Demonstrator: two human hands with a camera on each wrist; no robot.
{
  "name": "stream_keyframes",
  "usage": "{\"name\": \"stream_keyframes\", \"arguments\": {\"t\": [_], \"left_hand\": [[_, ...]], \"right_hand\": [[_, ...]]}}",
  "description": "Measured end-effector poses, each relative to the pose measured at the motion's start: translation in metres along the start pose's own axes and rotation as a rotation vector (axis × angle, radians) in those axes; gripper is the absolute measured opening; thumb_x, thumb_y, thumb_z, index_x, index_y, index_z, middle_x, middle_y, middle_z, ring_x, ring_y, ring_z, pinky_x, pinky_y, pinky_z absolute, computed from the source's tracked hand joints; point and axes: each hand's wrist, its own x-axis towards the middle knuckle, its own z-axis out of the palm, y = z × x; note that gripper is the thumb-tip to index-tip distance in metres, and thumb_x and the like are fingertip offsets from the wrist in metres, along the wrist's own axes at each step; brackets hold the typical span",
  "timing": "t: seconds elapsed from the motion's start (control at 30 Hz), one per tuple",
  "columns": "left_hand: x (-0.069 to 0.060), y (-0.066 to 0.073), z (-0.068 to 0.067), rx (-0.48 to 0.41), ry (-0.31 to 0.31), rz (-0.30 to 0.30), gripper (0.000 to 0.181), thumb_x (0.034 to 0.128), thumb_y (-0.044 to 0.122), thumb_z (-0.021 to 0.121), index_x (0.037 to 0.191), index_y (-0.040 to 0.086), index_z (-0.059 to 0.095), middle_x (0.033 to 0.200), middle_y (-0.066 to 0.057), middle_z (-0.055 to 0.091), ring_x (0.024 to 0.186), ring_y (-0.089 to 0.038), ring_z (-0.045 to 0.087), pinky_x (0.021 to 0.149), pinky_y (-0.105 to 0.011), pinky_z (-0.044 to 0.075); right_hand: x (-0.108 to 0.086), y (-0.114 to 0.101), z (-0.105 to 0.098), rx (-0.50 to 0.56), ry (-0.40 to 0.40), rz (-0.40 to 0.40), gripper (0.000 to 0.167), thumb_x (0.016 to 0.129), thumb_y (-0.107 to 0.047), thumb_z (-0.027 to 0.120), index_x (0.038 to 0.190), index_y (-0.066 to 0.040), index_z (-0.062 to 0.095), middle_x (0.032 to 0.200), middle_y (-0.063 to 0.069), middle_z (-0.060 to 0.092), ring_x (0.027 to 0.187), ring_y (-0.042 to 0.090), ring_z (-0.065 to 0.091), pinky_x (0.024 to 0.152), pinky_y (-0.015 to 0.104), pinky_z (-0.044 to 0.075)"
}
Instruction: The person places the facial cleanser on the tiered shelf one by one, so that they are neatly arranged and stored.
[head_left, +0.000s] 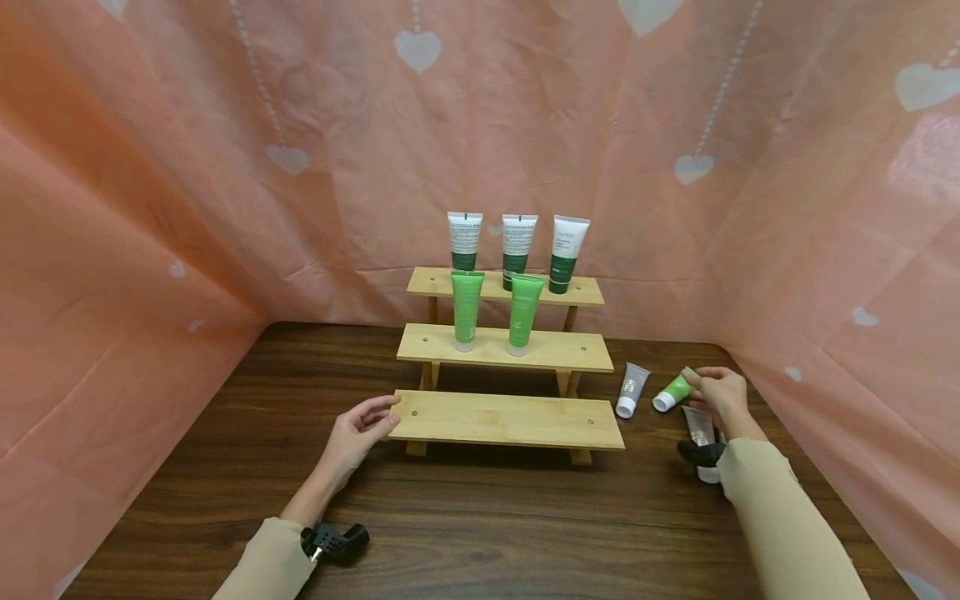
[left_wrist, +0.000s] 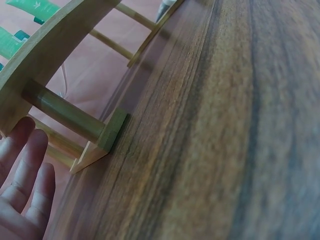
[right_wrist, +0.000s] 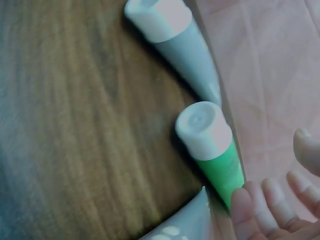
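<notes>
My left hand (head_left: 356, 432) touches the left end of the lowest board (head_left: 495, 418) of a three-tier wooden stand, fingers relaxed. In the left wrist view its fingertips (left_wrist: 37, 142) lie by the board's edge. To the right of the stand, my right hand (head_left: 723, 395) is at the tail end of a lying green tube (head_left: 678, 388) with a white cap. The right wrist view shows its thumb apart from the fingers and the green tube (right_wrist: 220, 167) beside the fingertips. A grey tube (head_left: 634, 383) lies to its left; another grey tube (head_left: 699, 423) lies partly hidden below my right wrist.
Two green tubes (head_left: 467, 308) stand on the middle board (head_left: 495, 350). Several white-and-dark-green tubes (head_left: 567, 250) stand on the top board (head_left: 487, 287). A pink curtain (head_left: 337, 208) with white hearts surrounds the dark wooden table (head_left: 480, 533).
</notes>
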Motion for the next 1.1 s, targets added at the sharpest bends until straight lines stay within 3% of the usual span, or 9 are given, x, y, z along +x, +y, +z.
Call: {"name": "stream_keyframes", "arguments": {"t": [0.1, 0.23, 0.5, 0.6, 0.73, 0.83, 0.9, 1.1], "left_hand": [[0.001, -0.002, 0.000, 0.015, 0.008, 0.000, 0.040, 0.0866, 0.023, 0.068, 0.121, 0.005, 0.060, 0.106, -0.017, 0.063, 0.087, -0.015, 0.062, 0.072, -0.033, 0.052], [0.000, -0.004, 0.001, 0.022, 0.026, 0.000, 0.041, 0.0850, 0.028, 0.069, 0.120, 0.007, 0.061, 0.105, -0.014, 0.064, 0.087, -0.017, 0.062, 0.070, -0.031, 0.052], [0.000, -0.004, 0.000, 0.020, 0.035, 0.010, 0.040, 0.0853, 0.025, 0.069, 0.119, 0.006, 0.061, 0.103, -0.013, 0.065, 0.085, -0.017, 0.062, 0.069, -0.031, 0.052], [0.000, -0.003, 0.001, 0.018, 0.020, 0.002, 0.039, 0.0861, 0.024, 0.068, 0.120, 0.006, 0.060, 0.103, -0.015, 0.064, 0.085, -0.015, 0.062, 0.070, -0.031, 0.052], [0.000, 0.003, 0.002, 0.021, -0.006, -0.010, 0.038, 0.0880, 0.019, 0.066, 0.122, 0.002, 0.058, 0.105, -0.016, 0.064, 0.085, -0.013, 0.062, 0.070, -0.030, 0.052], [-0.004, 0.013, 0.004, 0.031, -0.007, -0.011, 0.037, 0.0889, 0.015, 0.065, 0.122, -0.001, 0.058, 0.104, -0.016, 0.064, 0.085, -0.012, 0.062, 0.070, -0.029, 0.051], [-0.006, 0.020, 0.005, 0.041, 0.001, -0.011, 0.037, 0.0890, 0.014, 0.064, 0.122, -0.002, 0.057, 0.104, -0.016, 0.064, 0.084, -0.011, 0.062, 0.070, -0.029, 0.051], [-0.007, 0.027, 0.007, 0.055, 0.023, -0.046, 0.037, 0.0887, 0.015, 0.065, 0.121, 0.000, 0.058, 0.106, -0.018, 0.063, 0.085, -0.013, 0.062, 0.072, -0.033, 0.052]], "right_hand": [[0.001, -0.003, -0.003, 0.132, -0.013, 0.100, 0.055, 0.089, -0.020, 0.063, 0.131, 0.005, 0.038, 0.111, 0.015, 0.045, 0.066, 0.012, 0.062, 0.069, 0.033, 0.054], [0.001, -0.006, -0.005, 0.243, -0.016, 0.195, 0.067, 0.089, -0.014, 0.061, 0.140, 0.008, 0.024, 0.122, 0.022, 0.040, 0.061, 0.014, 0.062, 0.071, 0.034, 0.054], [0.002, 0.000, -0.003, 0.237, 0.008, 0.230, 0.063, 0.090, -0.011, 0.058, 0.137, 0.011, 0.023, 0.121, 0.025, 0.038, 0.061, 0.017, 0.062, 0.074, 0.034, 0.053], [0.005, 0.002, -0.005, 0.254, 0.006, 0.244, 0.069, 0.091, -0.008, 0.056, 0.141, 0.012, 0.014, 0.114, 0.026, 0.041, 0.062, 0.019, 0.064, 0.073, 0.035, 0.053], [0.007, 0.003, -0.006, 0.275, 0.001, 0.280, 0.075, 0.091, -0.004, 0.055, 0.143, 0.012, 0.003, 0.086, 0.020, 0.054, 0.059, 0.021, 0.065, 0.070, 0.034, 0.054], [0.010, 0.003, -0.005, 0.287, 0.003, 0.301, 0.073, 0.090, -0.002, 0.055, 0.142, 0.012, 0.006, 0.067, 0.012, 0.057, 0.057, 0.021, 0.065, 0.067, 0.033, 0.054], [0.012, 0.005, -0.004, 0.296, 0.013, 0.297, 0.070, 0.088, 0.000, 0.056, 0.141, 0.014, 0.012, 0.063, 0.011, 0.058, 0.056, 0.020, 0.065, 0.065, 0.032, 0.054], [0.022, 0.012, 0.001, 0.294, 0.072, 0.267, 0.058, 0.082, 0.006, 0.063, 0.128, 0.016, 0.030, 0.070, 0.013, 0.055, 0.053, 0.020, 0.064, 0.058, 0.030, 0.054]]}}
